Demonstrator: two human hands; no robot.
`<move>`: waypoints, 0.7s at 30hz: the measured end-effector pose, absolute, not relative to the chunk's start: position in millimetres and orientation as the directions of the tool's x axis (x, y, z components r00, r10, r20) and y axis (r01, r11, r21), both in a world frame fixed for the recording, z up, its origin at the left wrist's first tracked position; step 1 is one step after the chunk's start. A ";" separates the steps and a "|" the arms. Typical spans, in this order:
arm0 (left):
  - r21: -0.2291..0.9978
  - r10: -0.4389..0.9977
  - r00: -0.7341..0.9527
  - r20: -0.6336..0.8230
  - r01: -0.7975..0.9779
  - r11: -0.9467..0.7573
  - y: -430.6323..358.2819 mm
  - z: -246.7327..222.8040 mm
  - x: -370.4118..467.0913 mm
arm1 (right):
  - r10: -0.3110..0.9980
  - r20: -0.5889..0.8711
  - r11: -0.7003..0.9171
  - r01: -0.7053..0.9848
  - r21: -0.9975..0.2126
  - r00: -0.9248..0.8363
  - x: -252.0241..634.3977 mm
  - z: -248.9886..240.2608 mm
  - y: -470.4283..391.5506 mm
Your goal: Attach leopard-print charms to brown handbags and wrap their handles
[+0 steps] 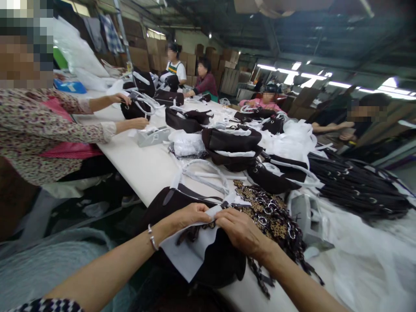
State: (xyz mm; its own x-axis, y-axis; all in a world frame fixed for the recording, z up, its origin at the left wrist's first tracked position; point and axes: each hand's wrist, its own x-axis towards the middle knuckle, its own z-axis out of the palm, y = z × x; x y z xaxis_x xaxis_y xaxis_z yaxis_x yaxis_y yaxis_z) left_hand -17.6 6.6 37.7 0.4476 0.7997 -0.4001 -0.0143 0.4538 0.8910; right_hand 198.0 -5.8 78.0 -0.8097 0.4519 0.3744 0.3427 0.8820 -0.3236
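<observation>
A dark handbag [227, 255] lies at the near edge of the table, its handles [208, 167] wrapped in pale material and standing up behind my hands. Over its front hangs a white sheet [190, 255], which looks like thin paper or foam. My left hand [191, 215] pinches the sheet's upper edge, a bracelet at its wrist. Close beside it, my right hand [242, 229] is closed on the same edge further right. A small dark patterned piece [188, 235] shows against the sheet below my left fingers. What my fingertips cover is hidden.
Patterned straps with metal rings [273, 212] lie heaped right of the bag, by a grey tape dispenser [308, 219]. More dark handbags [232, 145] crowd the table [130, 164]. A co-worker at left handles a bag [134, 108]. Black straps [360, 186] pile up at right.
</observation>
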 end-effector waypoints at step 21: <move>0.884 0.937 0.307 -0.165 0.467 0.002 -18.9 30.1 1.8 | 0.886 -0.070 0.268 0.630 -0.729 -0.457 191.6 57.7 32.3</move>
State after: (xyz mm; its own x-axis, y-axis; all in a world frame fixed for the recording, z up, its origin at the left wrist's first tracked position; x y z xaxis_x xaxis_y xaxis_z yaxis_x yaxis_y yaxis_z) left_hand 1.8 -18.9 30.1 0.3068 0.9375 -0.1645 0.4668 0.0024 0.8843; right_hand 191.6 32.3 57.7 -0.4575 0.8865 -0.0695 0.6297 0.2678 -0.7293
